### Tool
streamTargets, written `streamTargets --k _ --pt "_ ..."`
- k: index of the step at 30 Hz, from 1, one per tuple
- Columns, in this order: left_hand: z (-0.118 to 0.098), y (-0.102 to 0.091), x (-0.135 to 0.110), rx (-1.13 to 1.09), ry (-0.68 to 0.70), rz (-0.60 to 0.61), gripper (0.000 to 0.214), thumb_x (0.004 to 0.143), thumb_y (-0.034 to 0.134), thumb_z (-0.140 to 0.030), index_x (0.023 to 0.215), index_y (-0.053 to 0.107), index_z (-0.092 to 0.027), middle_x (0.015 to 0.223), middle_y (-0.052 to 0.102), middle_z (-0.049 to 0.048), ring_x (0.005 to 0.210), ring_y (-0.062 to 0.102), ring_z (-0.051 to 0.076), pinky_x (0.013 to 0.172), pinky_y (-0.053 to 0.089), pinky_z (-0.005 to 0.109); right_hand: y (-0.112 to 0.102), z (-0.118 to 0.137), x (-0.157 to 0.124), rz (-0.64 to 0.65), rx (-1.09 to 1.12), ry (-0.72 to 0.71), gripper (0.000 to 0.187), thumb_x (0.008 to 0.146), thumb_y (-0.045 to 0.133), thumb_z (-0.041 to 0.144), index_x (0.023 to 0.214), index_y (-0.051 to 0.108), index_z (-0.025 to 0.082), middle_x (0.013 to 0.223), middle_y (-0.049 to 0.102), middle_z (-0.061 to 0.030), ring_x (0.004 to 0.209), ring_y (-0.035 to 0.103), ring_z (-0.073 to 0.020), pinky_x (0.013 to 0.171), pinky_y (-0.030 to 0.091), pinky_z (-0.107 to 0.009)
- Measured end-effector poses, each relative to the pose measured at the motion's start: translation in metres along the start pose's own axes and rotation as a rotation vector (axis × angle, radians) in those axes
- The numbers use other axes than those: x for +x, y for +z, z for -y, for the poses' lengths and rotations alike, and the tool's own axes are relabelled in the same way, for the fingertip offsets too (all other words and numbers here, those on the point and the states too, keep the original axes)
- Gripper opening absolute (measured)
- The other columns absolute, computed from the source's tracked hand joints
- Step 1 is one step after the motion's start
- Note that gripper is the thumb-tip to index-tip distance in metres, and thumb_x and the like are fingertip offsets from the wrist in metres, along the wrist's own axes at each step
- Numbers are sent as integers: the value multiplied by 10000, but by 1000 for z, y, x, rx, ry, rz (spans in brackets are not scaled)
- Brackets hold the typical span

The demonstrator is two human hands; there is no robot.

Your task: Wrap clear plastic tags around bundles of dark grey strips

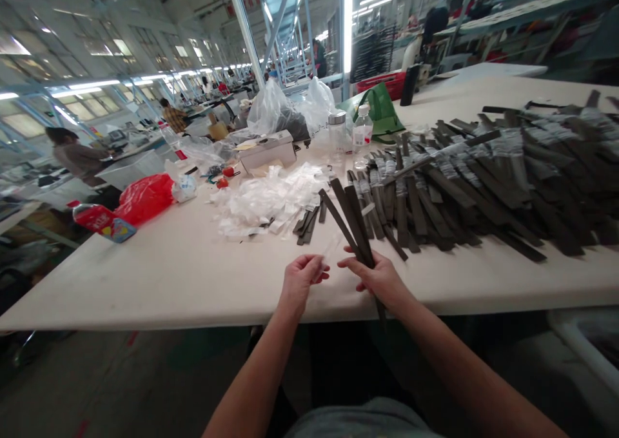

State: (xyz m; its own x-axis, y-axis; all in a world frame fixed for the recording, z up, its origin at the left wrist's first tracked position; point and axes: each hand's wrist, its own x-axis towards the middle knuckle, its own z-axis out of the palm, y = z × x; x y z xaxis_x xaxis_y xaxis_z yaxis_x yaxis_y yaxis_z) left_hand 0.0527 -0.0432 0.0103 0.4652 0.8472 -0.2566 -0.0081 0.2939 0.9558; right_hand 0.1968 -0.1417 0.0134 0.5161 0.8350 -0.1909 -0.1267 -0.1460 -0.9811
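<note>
My right hand (380, 278) grips several dark fabric strips (355, 222), which fan out at their upper ends and poke down past the table edge. Close on its left, my left hand (304, 278) pinches a thin clear plastic strip (331, 252) between thumb and fingers. Beyond my hands lies a heap of white and clear plastic pieces (275, 196), with a few short dark strips (307, 225) at its right side. A large pile of dark strips (483, 180), many banded in clear plastic, covers the right part of the table.
On the pale table (159, 283) stand a glass jar (337, 138), a plastic bottle (362, 128), a green bag (382, 110) and a white box (268, 153). A red bag (145, 199) and a red-labelled bottle (101, 222) lie at the left. A person (77, 154) works farther left.
</note>
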Motion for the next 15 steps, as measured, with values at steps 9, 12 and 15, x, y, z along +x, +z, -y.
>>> streamTargets --k 9,12,15 --pt "7 -4 -45 -50 7 9 334 708 710 -448 806 679 -131 663 704 56 549 625 138 567 456 245 33 3 1 69 -90 -153 406 713 646 371 1064 632 167 713 645 7 455 513 -82 383 414 -189" --pt "12 -8 -52 -31 -29 31 356 686 729 -440 860 681 -133 683 713 59 564 629 139 582 449 247 32 1 1 87 -216 -293 328 737 634 327 1026 647 172 720 658 1 508 556 -107 459 459 -215" --pt "15 -10 -59 -7 -85 107 407 647 755 -430 915 685 -131 681 714 59 588 636 146 599 444 249 32 3 -1 112 -381 -435 215 774 605 271 968 654 191 716 679 1 597 619 -139 573 494 -240"
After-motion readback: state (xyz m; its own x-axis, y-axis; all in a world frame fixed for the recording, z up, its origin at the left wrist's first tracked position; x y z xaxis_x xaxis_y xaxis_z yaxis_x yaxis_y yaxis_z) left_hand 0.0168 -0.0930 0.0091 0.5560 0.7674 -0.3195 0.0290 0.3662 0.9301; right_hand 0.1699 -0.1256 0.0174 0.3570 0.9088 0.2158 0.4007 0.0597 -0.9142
